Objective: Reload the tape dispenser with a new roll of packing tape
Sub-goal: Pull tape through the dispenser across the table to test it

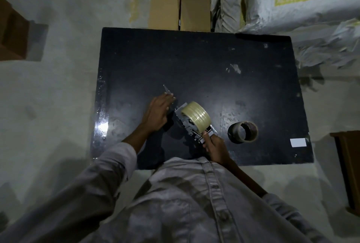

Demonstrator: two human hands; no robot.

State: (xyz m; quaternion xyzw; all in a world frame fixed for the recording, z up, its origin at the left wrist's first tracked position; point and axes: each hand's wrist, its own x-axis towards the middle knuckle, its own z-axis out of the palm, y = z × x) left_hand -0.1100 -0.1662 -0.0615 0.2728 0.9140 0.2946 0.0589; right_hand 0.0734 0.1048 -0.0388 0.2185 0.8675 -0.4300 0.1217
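Observation:
A full roll of clear yellowish packing tape point(195, 117) sits mounted on the grey metal tape dispenser point(188, 128) above the black table point(194, 63). My right hand point(213, 146) grips the dispenser's near end. My left hand point(157, 114) is at the dispenser's far left side, fingers pinched on a thin clear strip of tape point(167, 89) that stretches away up-left. An empty brown cardboard tape core point(243, 132) lies on the table to the right of the dispenser.
A small white card point(298, 142) lies near the table's right front corner. Cardboard boxes point(179, 9) stand behind the table, big grey sacks point(282, 3) at the back right, more boxes at the far left point(11, 32). Concrete floor surrounds the table.

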